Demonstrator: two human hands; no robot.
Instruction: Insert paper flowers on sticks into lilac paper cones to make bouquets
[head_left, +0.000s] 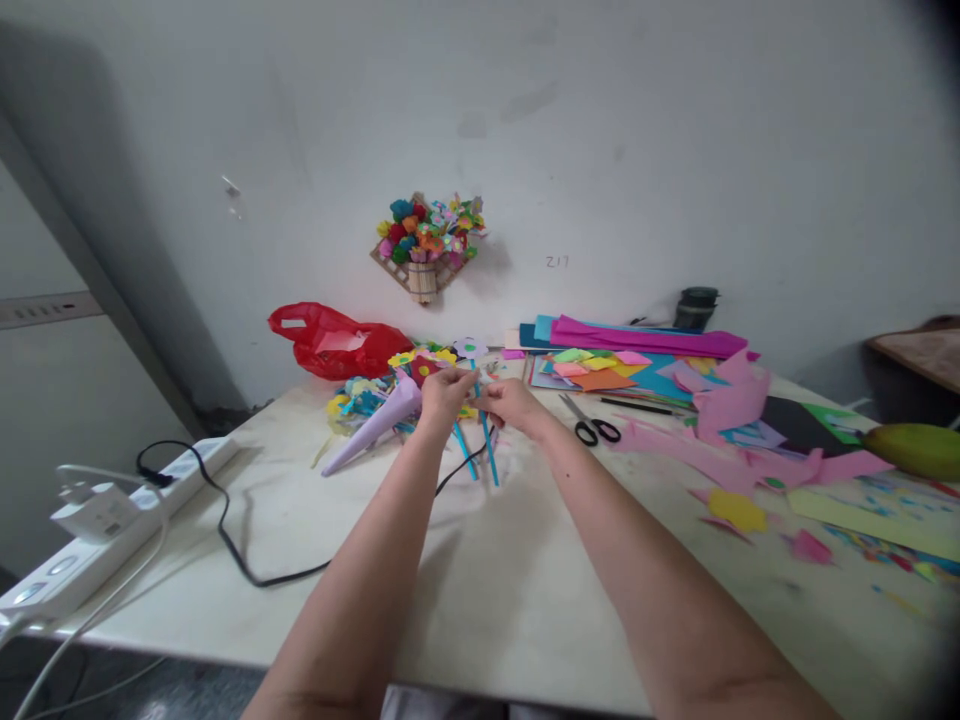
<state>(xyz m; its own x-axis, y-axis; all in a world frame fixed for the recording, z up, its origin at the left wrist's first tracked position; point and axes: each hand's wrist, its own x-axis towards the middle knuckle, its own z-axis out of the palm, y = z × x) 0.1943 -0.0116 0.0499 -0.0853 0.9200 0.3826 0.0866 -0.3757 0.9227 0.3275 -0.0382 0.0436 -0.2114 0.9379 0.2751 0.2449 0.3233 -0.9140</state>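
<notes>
A paper flower with a pale lilac head and a thin blue stem stands slightly tilted between my hands. My left hand pinches it high on the stem, just below the head. My right hand has its thumb and fingers closed at the stem from the other side, a little lower. A second blue stem slants down beneath my left hand; its upper end is hidden. Left of that hand lies a rolled lilac paper cone, with a dark red and yellow flower behind my fingers.
Black-handled scissors and a black pencil lie to the right, near coloured paper sheets and pink scraps. A red plastic bag sits at the back. A black cable runs from the power strip.
</notes>
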